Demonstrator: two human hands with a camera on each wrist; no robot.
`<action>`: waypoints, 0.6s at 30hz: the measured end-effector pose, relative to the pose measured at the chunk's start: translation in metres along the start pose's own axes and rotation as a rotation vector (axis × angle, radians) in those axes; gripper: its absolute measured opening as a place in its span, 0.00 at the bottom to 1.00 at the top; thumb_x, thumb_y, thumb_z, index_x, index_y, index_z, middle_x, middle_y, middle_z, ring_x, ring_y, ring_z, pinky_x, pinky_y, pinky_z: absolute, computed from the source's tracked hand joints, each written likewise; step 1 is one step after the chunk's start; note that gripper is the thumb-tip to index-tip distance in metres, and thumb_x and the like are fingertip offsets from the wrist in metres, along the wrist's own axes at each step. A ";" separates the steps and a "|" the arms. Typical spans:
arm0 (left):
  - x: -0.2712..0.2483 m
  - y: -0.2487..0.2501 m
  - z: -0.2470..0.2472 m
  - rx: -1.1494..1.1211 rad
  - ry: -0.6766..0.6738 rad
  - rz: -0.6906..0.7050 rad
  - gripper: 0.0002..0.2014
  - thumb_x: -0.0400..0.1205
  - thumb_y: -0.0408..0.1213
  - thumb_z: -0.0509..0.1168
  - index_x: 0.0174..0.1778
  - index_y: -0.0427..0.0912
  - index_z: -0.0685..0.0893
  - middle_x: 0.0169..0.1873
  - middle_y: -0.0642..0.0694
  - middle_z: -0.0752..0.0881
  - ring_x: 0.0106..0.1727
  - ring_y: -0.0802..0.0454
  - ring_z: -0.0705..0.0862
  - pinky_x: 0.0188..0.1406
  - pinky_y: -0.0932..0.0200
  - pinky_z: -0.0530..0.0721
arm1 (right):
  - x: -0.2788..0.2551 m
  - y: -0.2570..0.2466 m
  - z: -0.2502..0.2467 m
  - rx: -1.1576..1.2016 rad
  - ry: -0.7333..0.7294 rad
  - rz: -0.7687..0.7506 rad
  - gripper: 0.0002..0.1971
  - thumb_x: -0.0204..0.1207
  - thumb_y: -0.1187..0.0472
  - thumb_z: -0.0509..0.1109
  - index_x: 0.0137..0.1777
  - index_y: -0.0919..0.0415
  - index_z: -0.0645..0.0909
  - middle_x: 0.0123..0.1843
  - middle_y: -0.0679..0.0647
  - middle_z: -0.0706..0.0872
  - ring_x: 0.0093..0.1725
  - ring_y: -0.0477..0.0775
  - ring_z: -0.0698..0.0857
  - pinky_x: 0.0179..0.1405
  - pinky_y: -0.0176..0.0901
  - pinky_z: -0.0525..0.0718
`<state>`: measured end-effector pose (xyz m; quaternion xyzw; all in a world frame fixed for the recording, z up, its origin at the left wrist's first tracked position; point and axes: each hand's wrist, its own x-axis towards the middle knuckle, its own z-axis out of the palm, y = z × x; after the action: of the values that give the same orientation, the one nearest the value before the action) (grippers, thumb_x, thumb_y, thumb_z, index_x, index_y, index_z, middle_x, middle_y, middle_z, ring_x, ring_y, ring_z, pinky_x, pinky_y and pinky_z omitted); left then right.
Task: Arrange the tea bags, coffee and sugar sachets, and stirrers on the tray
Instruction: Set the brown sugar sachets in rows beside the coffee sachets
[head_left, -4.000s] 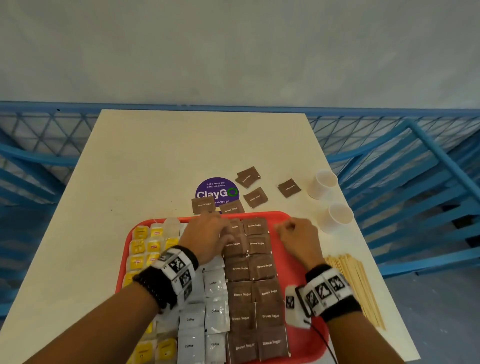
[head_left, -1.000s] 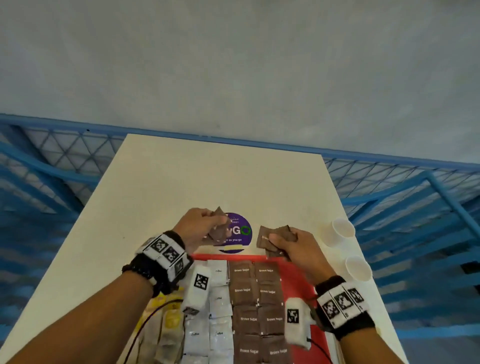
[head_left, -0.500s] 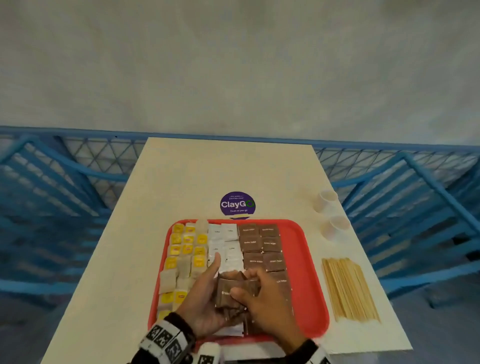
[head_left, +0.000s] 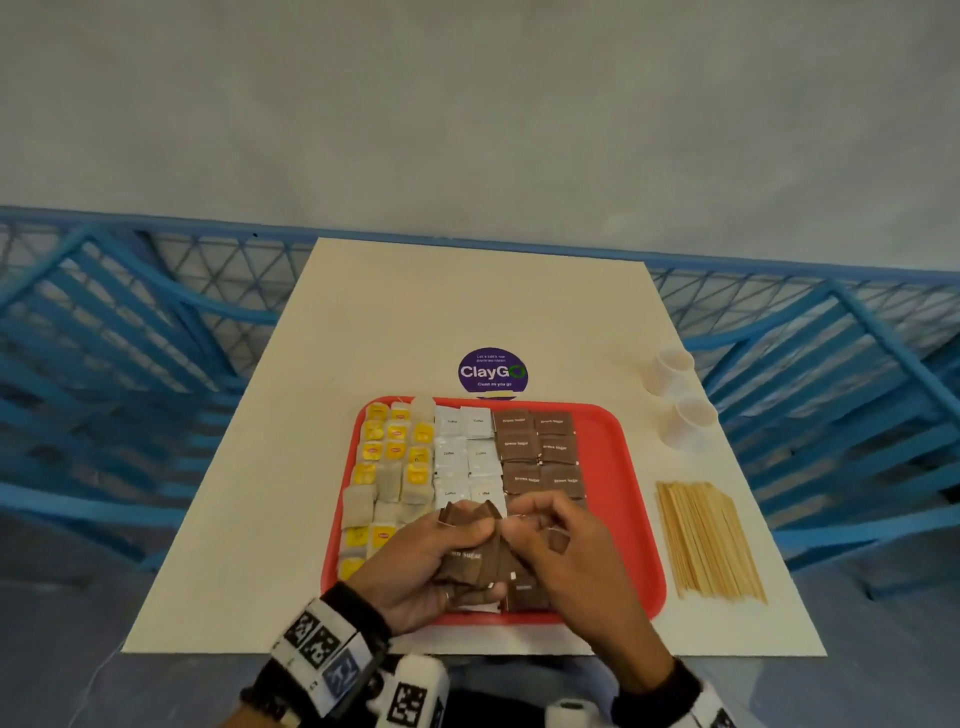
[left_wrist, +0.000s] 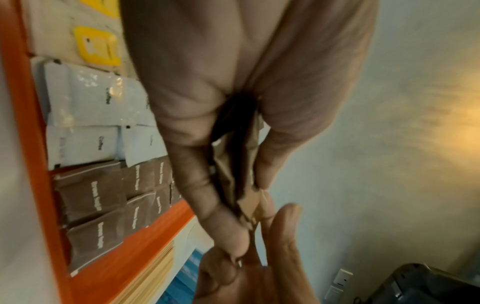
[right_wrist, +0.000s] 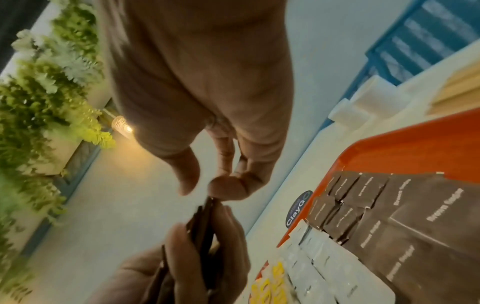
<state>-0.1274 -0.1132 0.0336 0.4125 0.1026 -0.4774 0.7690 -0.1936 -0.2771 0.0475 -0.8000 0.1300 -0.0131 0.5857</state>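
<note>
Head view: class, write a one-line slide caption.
Left hand grips brown sachets over red tray; stirrers wait beside.

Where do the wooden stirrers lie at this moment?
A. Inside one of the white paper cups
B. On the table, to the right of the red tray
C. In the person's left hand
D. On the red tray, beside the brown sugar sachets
B: the wooden stirrers lie in a flat bundle on the table, outside the right rim of the red tray.

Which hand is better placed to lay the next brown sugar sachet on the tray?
Probably the right hand: its fingertips are at the top of the sachet stack, which the left hand grips above the red tray.
</note>
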 end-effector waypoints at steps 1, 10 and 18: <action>-0.002 0.001 0.000 0.007 0.000 0.019 0.13 0.81 0.31 0.70 0.59 0.34 0.80 0.54 0.30 0.87 0.47 0.39 0.90 0.32 0.48 0.92 | -0.002 -0.002 -0.002 0.018 -0.002 -0.001 0.06 0.75 0.55 0.78 0.49 0.50 0.86 0.41 0.50 0.90 0.42 0.54 0.89 0.43 0.45 0.89; -0.008 0.015 0.006 0.016 -0.043 0.115 0.03 0.77 0.26 0.69 0.41 0.37 0.85 0.47 0.31 0.89 0.41 0.38 0.91 0.30 0.46 0.92 | 0.004 -0.011 -0.010 0.123 0.101 0.006 0.06 0.77 0.58 0.76 0.39 0.56 0.90 0.36 0.54 0.91 0.35 0.50 0.88 0.34 0.44 0.86; -0.015 0.035 0.003 0.277 -0.032 0.231 0.12 0.79 0.27 0.71 0.58 0.40 0.87 0.48 0.36 0.87 0.36 0.44 0.84 0.20 0.59 0.80 | 0.012 -0.021 -0.030 0.258 0.239 0.027 0.07 0.80 0.58 0.73 0.43 0.61 0.88 0.34 0.56 0.89 0.29 0.49 0.84 0.30 0.43 0.84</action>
<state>-0.1076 -0.0986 0.0625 0.5157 -0.0245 -0.4022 0.7561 -0.1827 -0.3022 0.0755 -0.7091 0.2065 -0.1168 0.6640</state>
